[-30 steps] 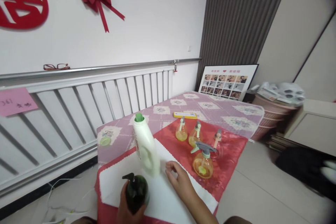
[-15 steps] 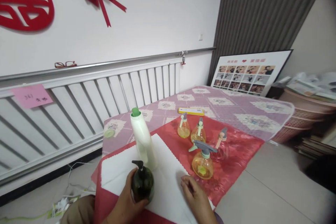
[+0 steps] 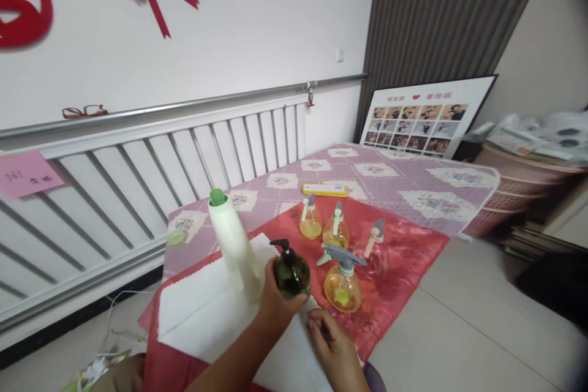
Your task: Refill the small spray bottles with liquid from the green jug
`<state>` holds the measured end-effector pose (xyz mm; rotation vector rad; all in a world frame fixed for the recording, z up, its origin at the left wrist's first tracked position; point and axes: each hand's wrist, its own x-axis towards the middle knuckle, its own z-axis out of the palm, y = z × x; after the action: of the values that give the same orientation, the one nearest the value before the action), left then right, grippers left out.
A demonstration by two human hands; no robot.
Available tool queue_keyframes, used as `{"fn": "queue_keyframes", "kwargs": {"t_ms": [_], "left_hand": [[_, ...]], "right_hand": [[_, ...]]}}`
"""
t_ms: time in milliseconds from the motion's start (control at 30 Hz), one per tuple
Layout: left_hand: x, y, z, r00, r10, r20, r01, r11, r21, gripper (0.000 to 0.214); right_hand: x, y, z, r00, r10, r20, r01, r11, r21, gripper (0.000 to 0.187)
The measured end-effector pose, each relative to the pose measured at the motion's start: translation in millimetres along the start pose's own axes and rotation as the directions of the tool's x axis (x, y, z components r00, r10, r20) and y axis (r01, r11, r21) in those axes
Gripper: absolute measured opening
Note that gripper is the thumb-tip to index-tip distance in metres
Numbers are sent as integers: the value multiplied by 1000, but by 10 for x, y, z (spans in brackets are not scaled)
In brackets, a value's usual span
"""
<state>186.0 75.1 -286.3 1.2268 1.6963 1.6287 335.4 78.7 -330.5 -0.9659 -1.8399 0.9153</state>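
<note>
My left hand [image 3: 279,300] is wrapped round a dark green pump bottle [image 3: 294,274] with a black pump head, close to the edge of the white cloth. Just in front of me, my right hand [image 3: 328,337] rests by the cloth's right edge with its fingers curled; whatever they may hold is hidden. A tall pale green bottle [image 3: 232,239] with a green top stands to the left on the white cloth [image 3: 197,306]. Right of the pump bottle is a spray bottle [image 3: 342,288] of yellow liquid with a grey trigger head.
Behind it stand two smaller yellow spray bottles [image 3: 311,223] and a clear pinkish one [image 3: 374,254] on the red cloth [image 3: 408,257]. A yellow case [image 3: 324,190] lies on the patterned tablecloth [image 3: 376,169]. A pale green cap [image 3: 177,237] sits at the left edge. A radiator [image 3: 220,147] lines the wall.
My left hand has carried the pump bottle rightward, away from the tall bottle and toward the spray bottles. My right hand stays near the same spot. The view has shifted slightly right.
</note>
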Motion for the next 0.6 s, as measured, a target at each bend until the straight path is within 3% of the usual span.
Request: {"fn": "queue_keyframes", "kwargs": {"t_ms": [267, 600], "left_hand": [[494, -294, 416, 991, -36, -128, 43, 997, 56, 85], [642, -462, 782, 977, 52, -209, -26, 992, 122, 91]], "right_hand": [[11, -59, -9, 1000, 13, 7, -13, 999, -37, 26], [32, -88, -63, 1000, 7, -31, -7, 1000, -30, 23]]}}
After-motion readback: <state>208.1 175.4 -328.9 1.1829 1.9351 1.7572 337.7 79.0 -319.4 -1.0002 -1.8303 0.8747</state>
